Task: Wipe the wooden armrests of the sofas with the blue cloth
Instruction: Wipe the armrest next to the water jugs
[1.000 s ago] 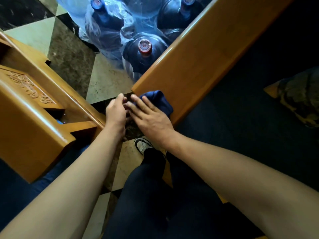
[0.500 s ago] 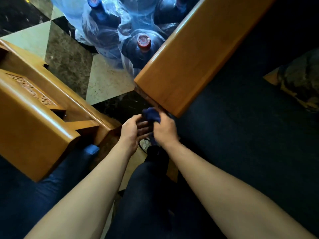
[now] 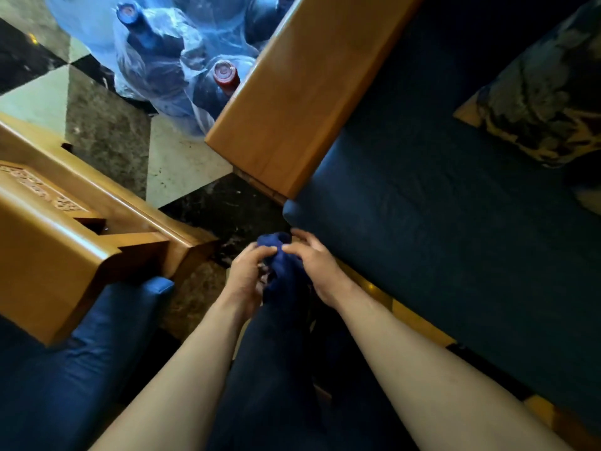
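Nearest the camera, two bare forearms reach forward over the person's dark trouser leg (image 3: 279, 369). The left hand (image 3: 244, 276) and the right hand (image 3: 313, 265) meet just past the knee, and between them is the blue cloth (image 3: 279, 265), bunched into a dark wad. Each hand's grip is closed on it — the left fingers curl over the cloth's near-left side, the right fingers pinch its upper edge, thumb and fingertips touching the fabric. The cloth is off the wood, held in the air above the floor, in the gap between the two sofas.

To the left, just beside the left forearm, lies a blue seat cushion (image 3: 65, 369), and above it the left wooden armrest (image 3: 45, 255), its broad rounded top tilted toward the camera, with a carved panel further back. To the right spreads the dark blue seat (image 3: 455, 239) of the other sofa, with a patterned pillow (image 3: 546, 89) lying at its far right.

Beyond the hands, the right wooden armrest (image 3: 299, 102) runs diagonally up and away — its near end is well apart from the cloth. The checkered stone floor (image 3: 107, 135) shows between the two sofas. Farthest off, large water bottles (image 3: 195, 79) wrapped in clear blue-tinted plastic stand on the floor beside the right armrest, one with a red cap.
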The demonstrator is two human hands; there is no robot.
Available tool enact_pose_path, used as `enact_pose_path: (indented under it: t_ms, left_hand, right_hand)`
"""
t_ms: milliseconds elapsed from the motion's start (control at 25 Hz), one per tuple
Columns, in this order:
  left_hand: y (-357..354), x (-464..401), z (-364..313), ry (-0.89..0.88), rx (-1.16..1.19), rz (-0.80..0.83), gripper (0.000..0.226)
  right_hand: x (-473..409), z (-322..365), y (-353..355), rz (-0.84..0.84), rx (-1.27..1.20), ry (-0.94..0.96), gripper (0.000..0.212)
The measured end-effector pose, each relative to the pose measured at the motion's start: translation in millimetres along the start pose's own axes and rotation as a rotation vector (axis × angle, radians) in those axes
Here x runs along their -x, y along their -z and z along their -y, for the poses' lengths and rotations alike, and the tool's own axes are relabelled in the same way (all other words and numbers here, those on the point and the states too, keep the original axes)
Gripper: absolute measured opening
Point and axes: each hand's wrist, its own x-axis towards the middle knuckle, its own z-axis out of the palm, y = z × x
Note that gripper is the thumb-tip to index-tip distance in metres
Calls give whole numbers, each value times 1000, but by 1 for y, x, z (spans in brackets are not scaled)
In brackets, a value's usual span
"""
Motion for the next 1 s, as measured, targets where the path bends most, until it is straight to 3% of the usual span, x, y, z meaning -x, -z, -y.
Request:
enact_pose_path:
  t_ms: [160, 280, 400, 520, 680, 840, 1000]
  left_hand:
    - [-21, 42, 16, 180, -27, 14, 18]
    - [-27, 55, 15, -30, -95, -13, 11]
    - [-21, 39, 0, -249, -322, -35, 6]
    - [-18, 11, -20, -301, -345, -21, 9]
    - [-18, -35, -58, -259, -213, 51, 16]
    - [-15, -63, -85, -225, -248, 155, 25]
    - [-8, -68, -97, -74, -214, 184, 14]
  right_hand:
    - [32, -22, 42, 107, 44, -14, 16]
    - [55, -5, 44, 69, 131, 56, 4]
    - [51, 15, 23, -98, 194, 188, 13]
    - [40, 31, 2, -350, 132, 368, 22]
    - [11, 69, -30, -606, 140, 517, 19]
    - [-26, 115, -43, -908, 345, 516, 20]
    - [-41, 127, -79, -875, 591, 604, 14]
